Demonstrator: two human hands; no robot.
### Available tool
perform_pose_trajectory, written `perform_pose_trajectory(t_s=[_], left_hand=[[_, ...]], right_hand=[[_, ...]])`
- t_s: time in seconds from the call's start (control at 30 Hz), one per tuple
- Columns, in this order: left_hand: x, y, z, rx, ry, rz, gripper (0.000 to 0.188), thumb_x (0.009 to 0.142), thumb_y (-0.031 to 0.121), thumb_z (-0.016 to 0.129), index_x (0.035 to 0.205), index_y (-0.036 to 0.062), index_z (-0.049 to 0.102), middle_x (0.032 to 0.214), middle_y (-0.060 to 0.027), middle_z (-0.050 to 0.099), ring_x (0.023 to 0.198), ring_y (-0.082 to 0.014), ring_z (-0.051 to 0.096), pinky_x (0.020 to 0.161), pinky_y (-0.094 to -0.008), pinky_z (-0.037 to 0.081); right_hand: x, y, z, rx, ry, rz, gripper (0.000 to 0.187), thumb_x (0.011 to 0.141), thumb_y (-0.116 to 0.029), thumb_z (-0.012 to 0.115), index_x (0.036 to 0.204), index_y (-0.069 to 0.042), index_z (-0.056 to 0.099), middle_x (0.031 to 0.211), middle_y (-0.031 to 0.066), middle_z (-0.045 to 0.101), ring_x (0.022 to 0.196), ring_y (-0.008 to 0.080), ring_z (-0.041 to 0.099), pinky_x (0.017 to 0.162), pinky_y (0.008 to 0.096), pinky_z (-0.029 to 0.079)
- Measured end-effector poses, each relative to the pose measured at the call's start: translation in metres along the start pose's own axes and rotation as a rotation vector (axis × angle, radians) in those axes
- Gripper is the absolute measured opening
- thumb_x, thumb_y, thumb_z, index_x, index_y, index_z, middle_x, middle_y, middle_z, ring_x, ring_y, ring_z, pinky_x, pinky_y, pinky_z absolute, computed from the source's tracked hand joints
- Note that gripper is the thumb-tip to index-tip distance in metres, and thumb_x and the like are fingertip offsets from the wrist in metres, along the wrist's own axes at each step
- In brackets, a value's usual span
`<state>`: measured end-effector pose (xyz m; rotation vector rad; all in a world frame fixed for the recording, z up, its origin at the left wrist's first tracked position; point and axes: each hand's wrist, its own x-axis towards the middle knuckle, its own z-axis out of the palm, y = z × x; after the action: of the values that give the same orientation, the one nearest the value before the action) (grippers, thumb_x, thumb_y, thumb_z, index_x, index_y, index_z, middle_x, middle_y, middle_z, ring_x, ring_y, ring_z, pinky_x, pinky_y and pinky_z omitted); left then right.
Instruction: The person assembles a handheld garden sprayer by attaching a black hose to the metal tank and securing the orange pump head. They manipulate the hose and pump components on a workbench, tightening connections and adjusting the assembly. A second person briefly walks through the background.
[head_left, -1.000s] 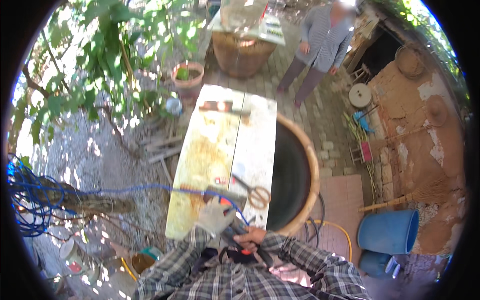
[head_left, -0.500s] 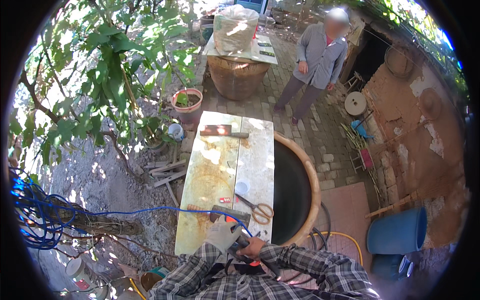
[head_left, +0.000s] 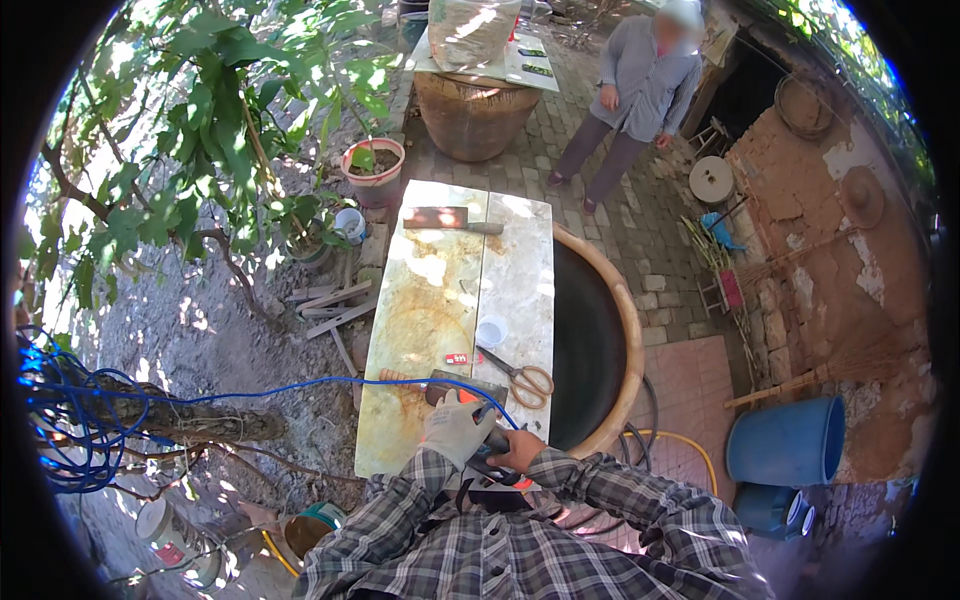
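Note:
My left hand [head_left: 455, 428], in a pale work glove, is closed around the front of a dark handheld power tool [head_left: 496, 440] with orange parts. Bare, my right hand [head_left: 519, 451] grips its rear, where the blue cord [head_left: 345, 379] reaches it. Just beyond the glove lies a dark flat blade [head_left: 482, 386], partly hidden, with a ribbed brownish handle-like piece [head_left: 400, 377] at its left. Large scissors [head_left: 528, 383] with brown handles rest to the right. A small red packet [head_left: 456, 359] and a white cup [head_left: 491, 330] are farther up, and a cleaver [head_left: 436, 217] lies at the far end.
The pale board table [head_left: 420, 300] overlaps a big round vat [head_left: 628, 330] on the right. Another person [head_left: 640, 90] stands beyond it. Blue barrels [head_left: 785, 440] and a yellow hose [head_left: 700, 450] are at right; coiled cord [head_left: 60, 420], branches and a potted plant [head_left: 374, 175] are at left.
The table and yard have shifted upward in view. My hands have moved slightly up in the picture with the power tool, both keeping their hold. The other person stands in the same spot.

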<state>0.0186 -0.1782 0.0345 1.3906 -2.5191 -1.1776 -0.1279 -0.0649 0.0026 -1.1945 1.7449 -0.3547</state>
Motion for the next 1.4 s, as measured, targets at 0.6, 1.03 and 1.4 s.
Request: perform_pose_trajectory(t_s=[0.6,1.03,1.4], left_hand=[[0.024,-0.001,0.014,0.099,0.070,0.028,0.044,0.088,0.050,0.056,0.103,0.0117,0.072,0.109,-0.0256,0.059,0.102,-0.0388,0.061,0.089,-0.0464,0.048],[0.014,-0.013,0.012,-0.052,0.096,0.093,0.046,0.089,0.049,0.053,0.109,0.0125,0.073,0.120,-0.0250,0.053,0.113,-0.0390,0.056,0.094,-0.0509,0.044],[0.009,-0.005,0.003,-0.044,0.104,0.113,0.039,0.091,0.040,0.056,0.104,0.0070,0.072,0.122,-0.0342,0.054,0.107,-0.0442,0.059,0.093,-0.0488,0.047]], right_hand=[[-0.046,0.036,0.031,-0.337,0.570,0.059,0.028,0.080,-0.015,0.071,0.097,-0.005,0.052,0.088,0.0188,0.062,0.082,0.0408,0.063,0.071,0.0494,0.050],[-0.047,0.012,-0.002,-0.183,0.282,0.165,0.026,0.078,-0.013,0.073,0.095,-0.002,0.057,0.083,0.0233,0.065,0.086,0.0423,0.064,0.074,0.0498,0.049],[-0.028,0.045,-0.025,0.330,-0.226,0.214,0.028,0.068,-0.002,0.070,0.095,0.000,0.066,0.076,0.0101,0.067,0.072,0.0169,0.063,0.070,0.0329,0.050]])
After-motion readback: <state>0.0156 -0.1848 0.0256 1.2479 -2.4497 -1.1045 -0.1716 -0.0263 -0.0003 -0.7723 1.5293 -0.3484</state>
